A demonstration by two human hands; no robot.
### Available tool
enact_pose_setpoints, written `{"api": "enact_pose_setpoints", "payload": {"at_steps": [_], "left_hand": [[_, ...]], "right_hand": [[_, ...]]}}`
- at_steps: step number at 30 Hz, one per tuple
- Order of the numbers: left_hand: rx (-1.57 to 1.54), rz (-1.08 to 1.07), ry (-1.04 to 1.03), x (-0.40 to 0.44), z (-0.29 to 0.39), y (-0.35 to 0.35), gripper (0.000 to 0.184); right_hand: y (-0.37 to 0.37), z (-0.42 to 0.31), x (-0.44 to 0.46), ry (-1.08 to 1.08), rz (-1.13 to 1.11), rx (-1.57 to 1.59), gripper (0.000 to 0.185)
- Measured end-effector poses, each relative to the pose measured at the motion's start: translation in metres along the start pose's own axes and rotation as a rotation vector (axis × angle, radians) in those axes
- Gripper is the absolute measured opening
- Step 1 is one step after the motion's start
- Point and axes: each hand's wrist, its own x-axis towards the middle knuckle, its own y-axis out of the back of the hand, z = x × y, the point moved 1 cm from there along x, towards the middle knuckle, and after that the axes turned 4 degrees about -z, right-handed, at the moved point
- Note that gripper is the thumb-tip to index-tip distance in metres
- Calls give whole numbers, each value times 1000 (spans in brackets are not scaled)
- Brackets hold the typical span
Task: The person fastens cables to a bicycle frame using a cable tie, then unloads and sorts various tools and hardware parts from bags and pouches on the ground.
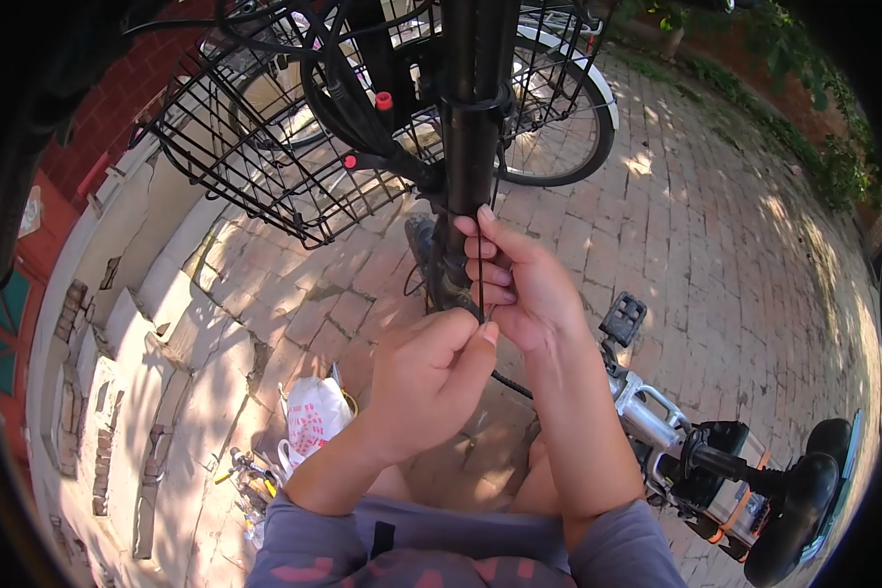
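Note:
A thin black cable (480, 265) runs down in front of a thick black tube (473, 147) on a bicycle. My left hand (431, 367) is closed, pinching the cable's lower part between thumb and finger. Just above and to the right, my right hand (534, 284) has its palm turned toward me and its fingers curled beside the tube. Its thumb and a fingertip close on the cable's upper part, and the cable crosses over the other fingers. A black wire basket (309, 230) sits behind the tube, with several dark cables (328, 69) hanging before it.
Behind stands another bicycle wheel (608, 142) with a white mudguard. At right are a pedal (623, 318), a silver frame part (647, 416) and a black saddle (789, 510). A white plastic bag (316, 412) and small tools (250, 475) lie on the brick paving, near stone steps (157, 392).

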Motion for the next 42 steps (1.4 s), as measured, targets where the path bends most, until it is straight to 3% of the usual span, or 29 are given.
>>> {"api": "enact_pose_setpoints", "payload": {"at_steps": [14,19,27,29,31,33,38,41,42], "left_hand": [[-126,88,80,-4,11,-22,24],[-54,106,-22,-6,6,-25,25],[6,9,-105,-7,-11,-23,23],[-13,-29,-59,-16,-29,-14,21],[-365,209,158,-29,-76,-5,17],[-357,357,356,-24,-123,-3,16],[-56,308,423,-12,-240,-55,33],[-87,180,566,1,-262,-63,37],[-161,185,520,1,-271,-64,37]], "right_hand": [[8,10,-1,-64,-208,338,16],[8,11,3,-104,-249,457,18],[16,2,3,-117,-309,335,17],[14,-2,-5,-78,-223,136,16],[20,-11,-17,-64,-162,-58,17],[16,-10,-25,-16,-40,-279,23],[15,-1,-36,-28,12,-357,28],[17,4,-35,8,70,-367,28],[19,6,-35,26,82,-375,28]]}}
